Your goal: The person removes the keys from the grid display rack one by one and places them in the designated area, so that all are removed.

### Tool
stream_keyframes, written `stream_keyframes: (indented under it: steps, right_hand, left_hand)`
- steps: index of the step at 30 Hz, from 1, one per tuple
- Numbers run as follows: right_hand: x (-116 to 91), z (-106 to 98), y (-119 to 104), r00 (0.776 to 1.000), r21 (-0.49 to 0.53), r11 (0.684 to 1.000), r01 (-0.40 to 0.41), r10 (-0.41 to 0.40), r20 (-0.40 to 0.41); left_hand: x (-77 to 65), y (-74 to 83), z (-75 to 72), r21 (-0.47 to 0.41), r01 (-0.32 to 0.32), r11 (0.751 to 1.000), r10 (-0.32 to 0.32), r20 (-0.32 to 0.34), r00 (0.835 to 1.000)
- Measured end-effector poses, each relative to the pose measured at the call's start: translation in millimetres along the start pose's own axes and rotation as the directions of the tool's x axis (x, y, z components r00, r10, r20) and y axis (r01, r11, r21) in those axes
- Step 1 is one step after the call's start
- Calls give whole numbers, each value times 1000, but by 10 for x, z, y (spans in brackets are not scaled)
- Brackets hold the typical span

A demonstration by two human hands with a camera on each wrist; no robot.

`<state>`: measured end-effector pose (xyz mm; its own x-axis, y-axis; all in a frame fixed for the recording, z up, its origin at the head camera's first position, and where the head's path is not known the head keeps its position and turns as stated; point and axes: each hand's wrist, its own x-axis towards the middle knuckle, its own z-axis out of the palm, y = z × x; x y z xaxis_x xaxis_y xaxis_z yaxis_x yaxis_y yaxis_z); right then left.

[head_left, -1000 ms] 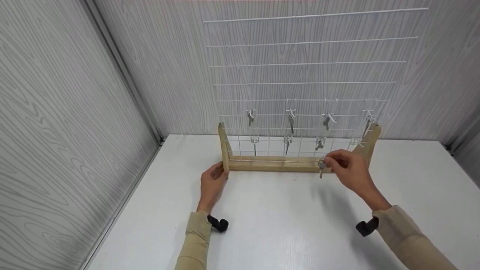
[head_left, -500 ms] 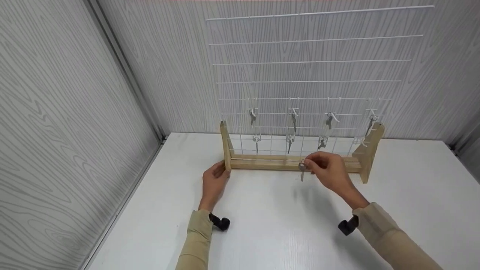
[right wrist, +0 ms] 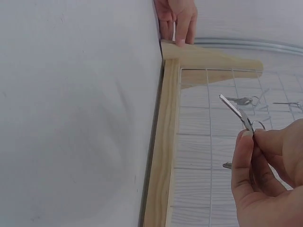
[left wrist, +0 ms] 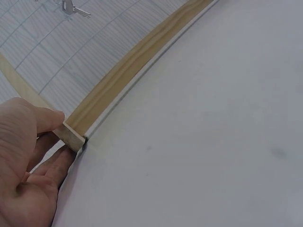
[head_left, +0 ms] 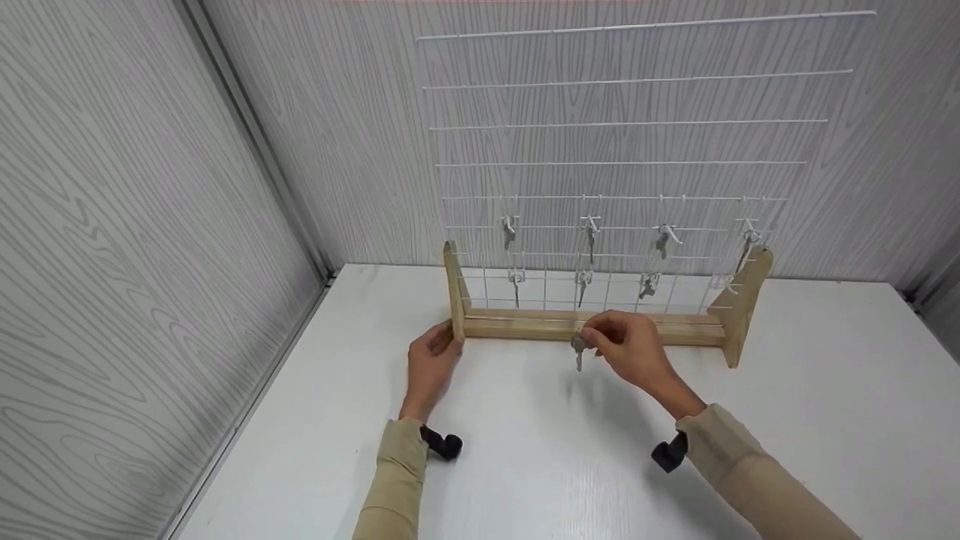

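In the head view, my right hand (head_left: 630, 349) pinches a small bunch of silver keys (head_left: 578, 351) between thumb and fingertips, in front of the stand's wooden base bar (head_left: 517, 327). The right wrist view shows the keys (right wrist: 239, 112) on a thin ring (right wrist: 258, 125), blades pointing away from the fingers. My left hand (head_left: 431, 367) grips the lower front corner of the stand's left wooden end piece (head_left: 454, 289). In the left wrist view, thumb and fingers lie on either side of that end piece (left wrist: 72, 137).
A white wire grid (head_left: 645, 26) rises from the stand. Keys (head_left: 664, 242) hang from several white hooks in two rows; the lower right hook (head_left: 724, 283) bears none. The right end piece (head_left: 739, 307) stands on the white table (head_left: 540, 450). Panelled walls (head_left: 360, 150) enclose the back and left.
My right hand has moved left along the front of the base bar, carrying the keys, and slightly nearer to me. The left hand keeps its grip on the end piece.
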<state>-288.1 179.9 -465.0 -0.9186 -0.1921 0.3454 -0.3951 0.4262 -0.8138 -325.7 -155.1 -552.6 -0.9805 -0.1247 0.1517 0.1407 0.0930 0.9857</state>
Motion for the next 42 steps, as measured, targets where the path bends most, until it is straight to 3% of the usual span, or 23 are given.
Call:
stream_keyframes:
  steps: [5, 16, 26, 33, 42]
  right_hand:
    - [22, 99, 68, 999, 34, 999, -19, 18, 29]
    - [56, 300, 136, 997, 78, 996, -50, 45, 57]
    - [10, 458, 180, 995, 95, 992, -81, 74, 72]
    - [-2, 535, 217, 990, 98, 990, -104, 94, 106]
    - [-18, 613, 259, 966, 83, 973, -217, 201, 163]
  left_hand:
    - [-1, -11, 7, -33, 17, 999, -17, -4, 1000]
    - [12, 12, -20, 42, -14, 999, 15, -14, 1000]
    - [9, -8, -3, 1, -1, 1000, 1, 2, 1000]
    - [7, -1, -3, 25, -7, 1000, 7, 0, 1000]
    - [16, 4, 4, 56, -15, 998, 16, -19, 1000]
